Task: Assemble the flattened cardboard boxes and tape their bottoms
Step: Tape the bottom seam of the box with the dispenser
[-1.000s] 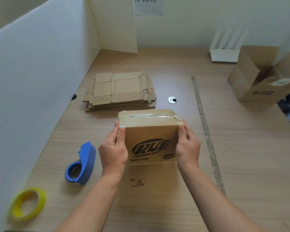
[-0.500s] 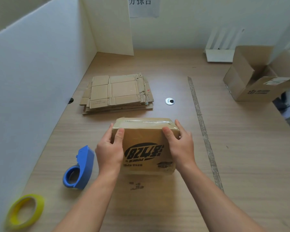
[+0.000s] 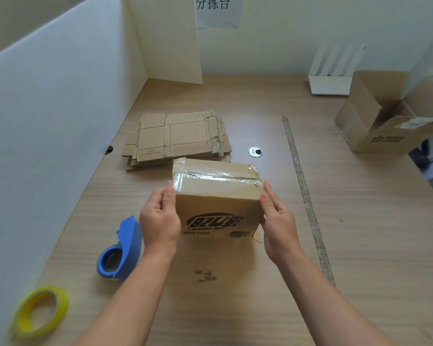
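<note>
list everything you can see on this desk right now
taped box: 1, brown with black print, centre, taped side up
flattened boxes: 1 stack, brown, behind it to the left
tape dispenser: 1, blue, left of the hands
tape roll: 1, yellow, near left corner
open box: 1, brown, far right
rack: 1, white, by the far wall
grommet: 1, silver, mid table
table: 1, light wood
hands: 2, left hand and right hand grip the taped box's sides

Wall sign (image 3: 218,11), white rack (image 3: 333,71), desk grommet (image 3: 256,152)
</note>
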{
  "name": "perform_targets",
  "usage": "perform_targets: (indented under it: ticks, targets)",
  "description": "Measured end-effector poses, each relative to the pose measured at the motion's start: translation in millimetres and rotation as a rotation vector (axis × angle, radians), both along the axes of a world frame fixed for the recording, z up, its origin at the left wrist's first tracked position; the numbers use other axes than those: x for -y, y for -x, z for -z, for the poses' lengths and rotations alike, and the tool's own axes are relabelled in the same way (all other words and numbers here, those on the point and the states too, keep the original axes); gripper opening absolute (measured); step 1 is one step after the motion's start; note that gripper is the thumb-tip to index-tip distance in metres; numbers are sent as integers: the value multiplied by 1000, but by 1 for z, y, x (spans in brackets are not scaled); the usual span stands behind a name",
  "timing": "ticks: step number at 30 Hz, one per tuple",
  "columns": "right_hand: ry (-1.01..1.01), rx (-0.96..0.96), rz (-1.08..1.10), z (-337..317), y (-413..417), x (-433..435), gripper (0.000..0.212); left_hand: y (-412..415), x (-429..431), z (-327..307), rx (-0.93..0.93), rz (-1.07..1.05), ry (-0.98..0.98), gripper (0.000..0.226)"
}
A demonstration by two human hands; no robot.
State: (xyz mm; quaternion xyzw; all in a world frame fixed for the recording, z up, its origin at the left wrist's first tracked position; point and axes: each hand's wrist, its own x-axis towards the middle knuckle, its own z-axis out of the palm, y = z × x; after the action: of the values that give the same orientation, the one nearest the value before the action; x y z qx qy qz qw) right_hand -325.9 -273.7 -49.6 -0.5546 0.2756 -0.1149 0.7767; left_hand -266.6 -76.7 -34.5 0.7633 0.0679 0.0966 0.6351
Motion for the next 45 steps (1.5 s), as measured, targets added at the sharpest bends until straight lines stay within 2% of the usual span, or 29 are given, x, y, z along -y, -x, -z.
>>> perform_targets:
  ticks: [4, 6, 7, 9, 10, 11, 15, 19, 23, 30, 34, 37, 41, 45]
  targets:
    - [-62, -5, -14, -5, 1, 14, 27, 4, -13, 8, -73, 59, 192, 22]
    - [-56, -56, -38, -6, 0, 21, 34, 5, -18, 11, -128, 82, 219, 21]
    - [-39, -99, -64, -7, -1, 22, 42, 5, -18, 12, -158, 92, 191, 27]
    - [38, -208, -144, -7, -3, 21, 53, 4, -19, 12, -221, 154, 71, 57]
    - [96, -245, -186, -5, -4, 19, 53, 3, -19, 11, -250, 194, -11, 71]
    - [168, -262, -216, -3, -5, 17, 50, 3, -18, 11, -267, 234, -99, 73]
    - [428, -287, -230, 2, -7, 5, 49, 6, -10, 11, -206, 217, -355, 40]
    - [507, -195, -188, 5, -6, 1, 29, 10, -10, 16, -196, 169, -313, 33]
    - [436, -127, -214, 7, -5, 9, 18, 9, -16, 18, -152, 183, -245, 13]
    - [319, -66, -247, 7, -3, 20, 24, 6, -25, 12, -124, 195, -174, 21]
    - [51, -89, -212, -6, -6, 26, 30, 4, -32, 4, -151, 189, 51, 27]
    - [-19, -141, -203, -8, -8, 29, 40, 4, -35, -1, -154, 294, 124, 28]
    - [-99, -240, -189, -4, -11, 31, 46, 0, -36, -5, -121, 344, 116, 41]
    - [-58, -252, -225, 0, -9, 27, 27, -5, -37, -2, -168, 408, -1, 72]
